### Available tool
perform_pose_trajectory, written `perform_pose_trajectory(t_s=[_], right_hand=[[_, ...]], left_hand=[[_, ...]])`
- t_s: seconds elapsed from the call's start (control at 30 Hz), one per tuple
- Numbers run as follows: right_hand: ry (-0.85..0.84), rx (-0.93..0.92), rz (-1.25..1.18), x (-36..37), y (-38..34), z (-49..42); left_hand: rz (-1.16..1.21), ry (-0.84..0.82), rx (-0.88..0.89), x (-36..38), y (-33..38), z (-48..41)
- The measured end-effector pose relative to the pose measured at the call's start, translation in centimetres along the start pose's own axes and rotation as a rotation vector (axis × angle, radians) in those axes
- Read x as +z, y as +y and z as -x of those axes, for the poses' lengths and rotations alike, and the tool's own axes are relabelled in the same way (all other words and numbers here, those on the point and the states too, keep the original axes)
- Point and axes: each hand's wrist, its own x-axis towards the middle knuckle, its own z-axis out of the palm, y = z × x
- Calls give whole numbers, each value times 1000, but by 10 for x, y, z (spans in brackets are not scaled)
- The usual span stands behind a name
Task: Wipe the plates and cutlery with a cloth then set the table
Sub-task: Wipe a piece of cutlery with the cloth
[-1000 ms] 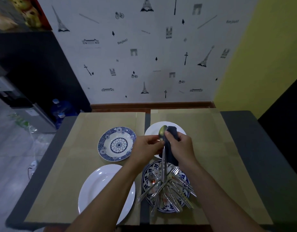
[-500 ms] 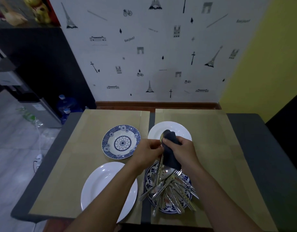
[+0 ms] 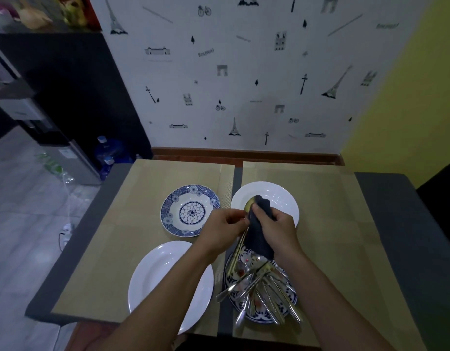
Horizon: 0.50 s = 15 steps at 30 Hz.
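Our left hand (image 3: 225, 228) pinches the silver metal spoon (image 3: 249, 206) upright so our right hand (image 3: 278, 228), gripping the dark blue cloth (image 3: 259, 240), can rub its bowl.

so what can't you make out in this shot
Head view:
- spoon bowl: mostly wrapped in the cloth the right hand grips.
- how many handles the left hand holds: overlapping, dim.
- centre of the near patterned plate: under the cutlery pile.
- right edge of the near white plate: behind the left forearm.
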Motion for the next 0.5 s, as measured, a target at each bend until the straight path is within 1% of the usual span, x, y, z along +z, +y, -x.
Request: perform_pose_trajectory(t_s=[0.17, 0.33, 0.5], right_hand=[[-26, -24, 6, 1, 1, -4], [59, 11, -13, 1, 5, -10], [79, -37, 37, 1, 3, -13]], left_hand=[[-109, 94, -5, -3, -7, -8], [-161, 179, -40, -14, -21, -20], [-284, 269, -111, -43, -51, -43]])
